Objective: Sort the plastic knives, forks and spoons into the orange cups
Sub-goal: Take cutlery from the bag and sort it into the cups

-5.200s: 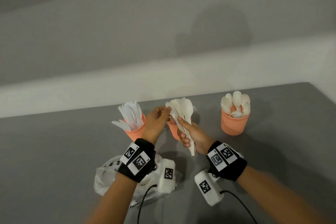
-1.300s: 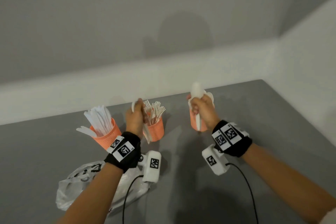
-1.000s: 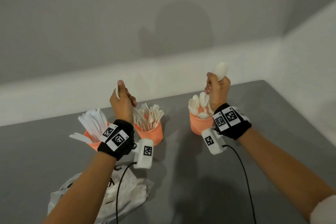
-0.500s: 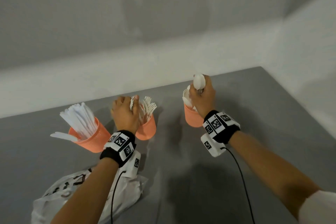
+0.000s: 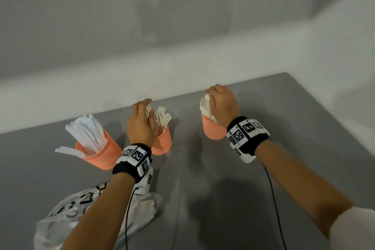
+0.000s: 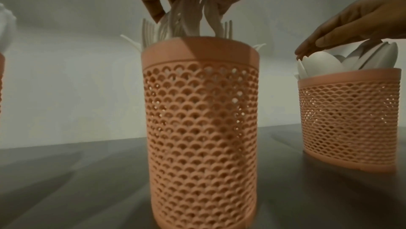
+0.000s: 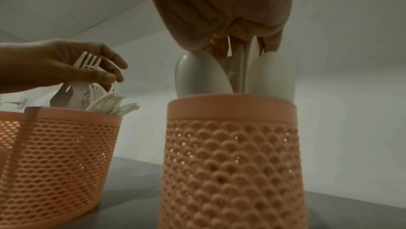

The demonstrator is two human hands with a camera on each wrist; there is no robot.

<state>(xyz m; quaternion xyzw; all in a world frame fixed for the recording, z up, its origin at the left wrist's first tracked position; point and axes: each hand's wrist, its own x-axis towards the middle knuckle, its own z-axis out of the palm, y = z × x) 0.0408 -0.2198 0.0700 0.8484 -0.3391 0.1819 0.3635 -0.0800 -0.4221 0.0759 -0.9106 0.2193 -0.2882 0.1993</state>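
1. I'm seeing 3 orange cups on the grey table point(image 5: 233, 199): knife cup point(image 5: 102, 155) left, fork cup point(image 5: 163, 144) middle, spoon cup point(image 5: 213, 131) right.
2. Knives point(image 5: 87, 134) are standing handles down, leaning up-left; 1 is hanging over the rim. Forks point(image 5: 163, 116) are pointing tines up, spoons point(image 5: 206, 105) bowls up. Exact counts I can't tell.
3. Left hand point(image 5: 140, 124) is hovering over the forks, fingers loose and spread, touching them.
4. Right hand point(image 5: 222, 105) is resting straight fingers on the spoons.
5. 1 plastic bag point(image 5: 67, 215) is lying nearer me.

Three orange cups point(image 5: 100, 155), two hands point(image 5: 140, 126)
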